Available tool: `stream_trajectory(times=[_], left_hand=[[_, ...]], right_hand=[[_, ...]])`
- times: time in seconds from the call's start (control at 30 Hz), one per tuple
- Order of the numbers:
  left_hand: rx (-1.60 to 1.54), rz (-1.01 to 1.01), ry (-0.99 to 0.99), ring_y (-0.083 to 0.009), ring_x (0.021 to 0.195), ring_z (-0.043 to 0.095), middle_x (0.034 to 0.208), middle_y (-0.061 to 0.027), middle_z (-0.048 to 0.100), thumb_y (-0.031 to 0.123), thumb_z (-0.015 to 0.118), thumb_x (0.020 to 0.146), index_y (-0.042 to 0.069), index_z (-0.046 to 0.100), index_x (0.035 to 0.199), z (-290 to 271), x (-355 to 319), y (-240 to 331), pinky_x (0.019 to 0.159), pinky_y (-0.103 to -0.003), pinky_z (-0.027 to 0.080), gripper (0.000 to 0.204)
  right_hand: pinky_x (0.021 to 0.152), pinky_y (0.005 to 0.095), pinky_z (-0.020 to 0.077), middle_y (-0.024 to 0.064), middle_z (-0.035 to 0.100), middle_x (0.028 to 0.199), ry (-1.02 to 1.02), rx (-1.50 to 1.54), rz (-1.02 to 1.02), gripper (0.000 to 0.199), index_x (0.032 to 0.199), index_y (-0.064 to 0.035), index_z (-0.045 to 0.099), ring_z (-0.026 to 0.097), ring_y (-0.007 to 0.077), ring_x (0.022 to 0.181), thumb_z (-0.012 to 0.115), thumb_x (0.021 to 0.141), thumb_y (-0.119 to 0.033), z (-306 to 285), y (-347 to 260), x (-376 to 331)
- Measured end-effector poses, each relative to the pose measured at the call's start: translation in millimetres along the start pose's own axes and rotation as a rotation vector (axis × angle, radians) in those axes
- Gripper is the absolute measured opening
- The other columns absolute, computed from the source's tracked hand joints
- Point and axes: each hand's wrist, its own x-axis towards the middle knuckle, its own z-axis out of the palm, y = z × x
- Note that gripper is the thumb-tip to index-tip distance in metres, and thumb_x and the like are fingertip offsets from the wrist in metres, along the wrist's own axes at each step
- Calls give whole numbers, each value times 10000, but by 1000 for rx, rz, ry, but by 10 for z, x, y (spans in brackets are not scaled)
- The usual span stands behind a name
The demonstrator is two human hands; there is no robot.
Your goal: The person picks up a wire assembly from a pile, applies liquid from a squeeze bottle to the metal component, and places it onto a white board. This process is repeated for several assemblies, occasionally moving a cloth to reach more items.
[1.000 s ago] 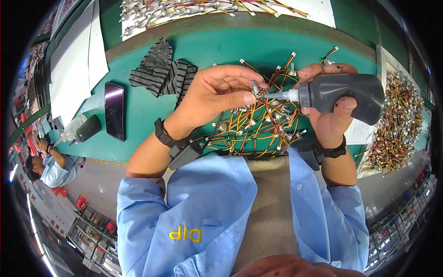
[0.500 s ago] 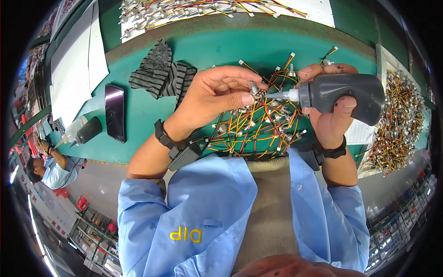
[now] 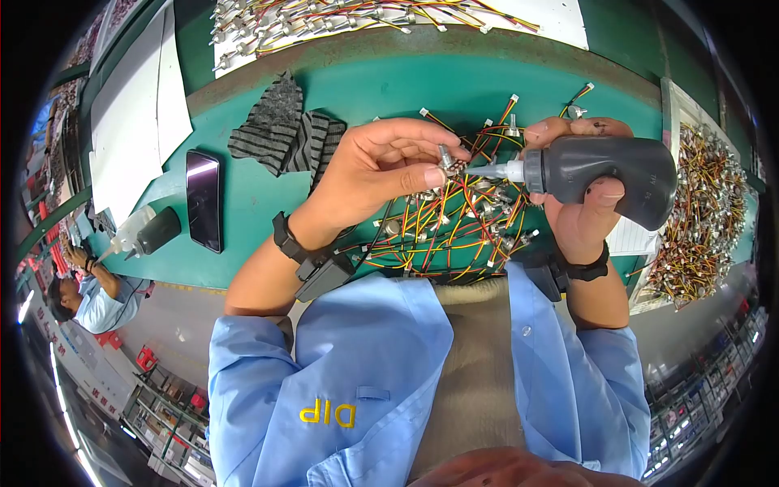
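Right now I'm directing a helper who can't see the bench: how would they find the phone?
Start at the green bench top. Left of the striped grey cloth lies the phone, flat and dark. Unlike the small dark bottle beside it, it's a thin glossy rectangle.

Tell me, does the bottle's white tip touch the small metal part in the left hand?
Cannot tell. In the head view the bottle tip reaches the metal part; contact is unclear.

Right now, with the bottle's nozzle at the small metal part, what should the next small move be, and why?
Probably a gentle squeeze by the right hand on the dark squeeze bottle: its white nozzle already points at the small metal part pinched in the left hand, above the wire pile.
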Motion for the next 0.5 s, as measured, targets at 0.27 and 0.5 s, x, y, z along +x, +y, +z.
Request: stream_trajectory(times=[0.27, 0.5], left_hand=[[-12, 17, -16, -109, 933, 629, 1117, -125, 664, 1, 641, 884, 15, 595, 1190, -21, -2, -22, 751, -229, 522, 310], [-21, 12, -4, -102, 921, 626, 1117, -124, 665, 1, 640, 885, 20, 596, 1188, -10, 4, -20, 740, -228, 519, 307]], right_hand=[[532, 282, 486, 254, 618, 1037, -5, 7, -32, 685, 1195, -83, 427, 555, 180, 590, 585, 827, -639, -28, 17, -3], [510, 267, 475, 270, 617, 1041, 9, -11, -87, 678, 1207, -86, 427, 584, 197, 637, 603, 825, -619, 19, 7, 8]])
